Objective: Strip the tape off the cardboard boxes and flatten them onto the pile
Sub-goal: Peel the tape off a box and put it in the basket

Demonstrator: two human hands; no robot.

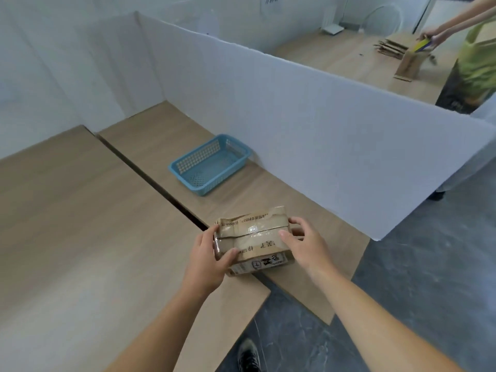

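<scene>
A small brown cardboard box (255, 238), wrapped in clear and tan tape with printed characters on it, sits near the front edge of the wooden table. My left hand (208, 260) grips its left end, thumb across the top. My right hand (303, 244) holds its right end, fingers curled over the far corner and thumb on the top.
An empty blue plastic basket (210, 165) stands behind the box against a white partition (308, 135). A dark gap (150, 181) splits the two tabletops. Beyond the partition another person (475, 57) handles flattened cardboard (391, 45). Grey floor and my shoe (248, 355) lie below.
</scene>
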